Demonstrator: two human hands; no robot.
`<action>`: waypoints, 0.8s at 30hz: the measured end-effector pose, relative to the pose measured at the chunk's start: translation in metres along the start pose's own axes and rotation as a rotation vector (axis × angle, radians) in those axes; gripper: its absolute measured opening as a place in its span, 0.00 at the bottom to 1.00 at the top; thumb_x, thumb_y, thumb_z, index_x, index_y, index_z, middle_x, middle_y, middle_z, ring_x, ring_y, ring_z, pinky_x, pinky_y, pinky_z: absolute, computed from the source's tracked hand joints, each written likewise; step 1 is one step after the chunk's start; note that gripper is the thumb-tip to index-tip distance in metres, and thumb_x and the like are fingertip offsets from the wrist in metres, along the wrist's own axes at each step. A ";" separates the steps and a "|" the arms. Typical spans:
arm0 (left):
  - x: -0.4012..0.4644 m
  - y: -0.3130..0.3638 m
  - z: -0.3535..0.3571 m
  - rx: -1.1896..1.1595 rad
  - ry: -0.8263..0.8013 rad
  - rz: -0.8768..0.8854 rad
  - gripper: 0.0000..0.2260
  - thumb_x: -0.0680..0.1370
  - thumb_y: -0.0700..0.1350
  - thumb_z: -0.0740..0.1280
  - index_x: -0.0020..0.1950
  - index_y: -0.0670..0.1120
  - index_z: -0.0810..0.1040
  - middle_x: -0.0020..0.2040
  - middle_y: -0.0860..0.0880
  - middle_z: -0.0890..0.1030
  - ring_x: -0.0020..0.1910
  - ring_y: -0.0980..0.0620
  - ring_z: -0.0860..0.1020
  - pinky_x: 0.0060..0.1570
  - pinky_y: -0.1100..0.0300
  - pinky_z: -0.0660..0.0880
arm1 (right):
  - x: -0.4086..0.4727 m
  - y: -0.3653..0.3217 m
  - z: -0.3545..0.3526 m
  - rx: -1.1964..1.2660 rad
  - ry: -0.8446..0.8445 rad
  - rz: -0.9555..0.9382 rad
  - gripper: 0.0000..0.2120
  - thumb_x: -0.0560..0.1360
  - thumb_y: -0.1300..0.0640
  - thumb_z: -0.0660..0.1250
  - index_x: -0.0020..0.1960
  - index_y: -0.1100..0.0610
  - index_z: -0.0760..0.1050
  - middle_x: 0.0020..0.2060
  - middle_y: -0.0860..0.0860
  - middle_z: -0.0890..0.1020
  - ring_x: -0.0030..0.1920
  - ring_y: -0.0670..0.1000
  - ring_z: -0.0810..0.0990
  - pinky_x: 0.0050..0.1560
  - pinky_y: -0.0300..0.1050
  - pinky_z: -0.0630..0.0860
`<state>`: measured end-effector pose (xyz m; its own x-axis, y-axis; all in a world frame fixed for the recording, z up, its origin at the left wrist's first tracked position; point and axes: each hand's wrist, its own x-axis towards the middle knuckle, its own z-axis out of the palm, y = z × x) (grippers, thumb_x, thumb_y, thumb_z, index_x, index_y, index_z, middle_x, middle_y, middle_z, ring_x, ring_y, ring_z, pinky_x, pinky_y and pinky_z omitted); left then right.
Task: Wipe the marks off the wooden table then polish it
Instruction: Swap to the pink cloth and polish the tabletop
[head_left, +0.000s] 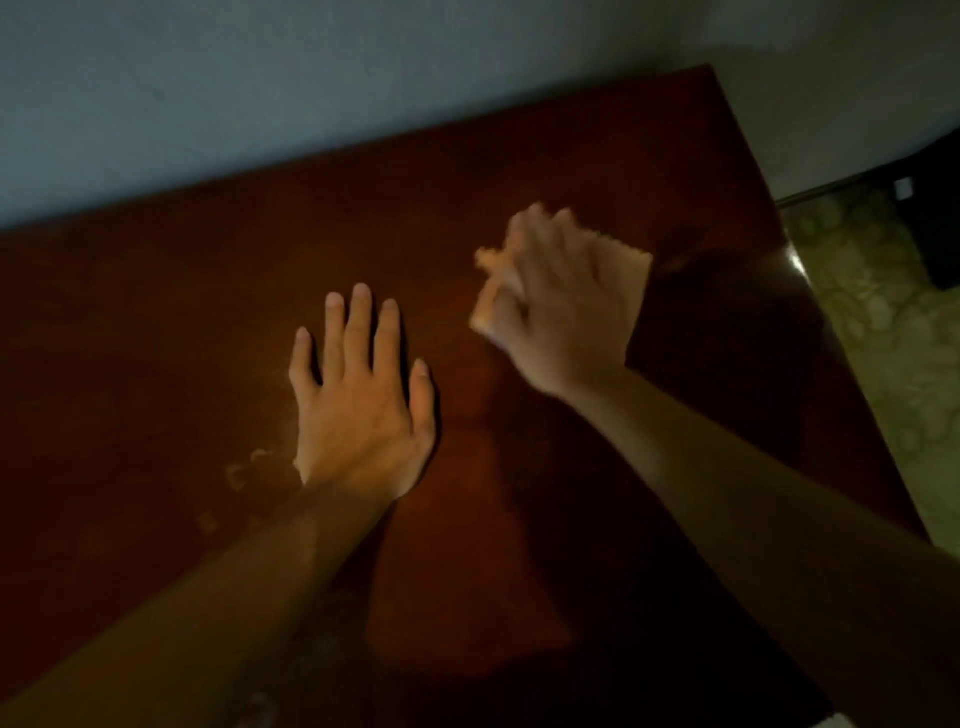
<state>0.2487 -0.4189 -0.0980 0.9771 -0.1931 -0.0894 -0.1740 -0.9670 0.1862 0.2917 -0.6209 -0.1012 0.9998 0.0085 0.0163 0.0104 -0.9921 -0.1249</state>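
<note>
Wiping looks underway: the right hand (558, 306), blurred, presses a pale cloth (626, 267) on the wooden counter (156, 322), left hand (358, 400) flat and spread, marks (239, 475) beside it likely next

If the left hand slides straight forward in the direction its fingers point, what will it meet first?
Probably nothing on the table. The left hand lies flat with its fingers pointing to the far edge and the wall; only bare wood shows ahead. The right hand with its cloth stays to the side.
</note>
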 end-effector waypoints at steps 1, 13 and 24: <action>0.000 0.001 -0.001 -0.003 0.001 0.007 0.28 0.84 0.56 0.45 0.81 0.44 0.55 0.82 0.43 0.53 0.81 0.45 0.47 0.77 0.41 0.47 | 0.018 0.004 -0.001 0.024 0.008 0.106 0.32 0.82 0.40 0.45 0.81 0.55 0.59 0.81 0.55 0.61 0.81 0.57 0.55 0.79 0.57 0.51; 0.001 0.000 -0.007 -0.034 -0.071 0.016 0.29 0.83 0.56 0.43 0.82 0.45 0.50 0.82 0.43 0.46 0.81 0.45 0.40 0.77 0.44 0.38 | 0.041 -0.018 -0.001 -0.004 -0.074 -0.166 0.33 0.81 0.38 0.45 0.81 0.54 0.59 0.80 0.54 0.62 0.81 0.57 0.56 0.79 0.58 0.53; 0.000 0.000 -0.003 -0.061 0.014 -0.026 0.26 0.83 0.57 0.50 0.78 0.45 0.61 0.80 0.43 0.61 0.80 0.46 0.52 0.77 0.44 0.49 | 0.081 -0.056 0.000 0.015 -0.056 -0.107 0.32 0.83 0.41 0.46 0.82 0.56 0.55 0.82 0.55 0.56 0.82 0.58 0.50 0.81 0.57 0.46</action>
<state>0.2490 -0.4184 -0.0949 0.9829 -0.1654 -0.0813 -0.1414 -0.9596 0.2431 0.3725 -0.5650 -0.0925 0.9922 0.1221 -0.0251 0.1174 -0.9832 -0.1398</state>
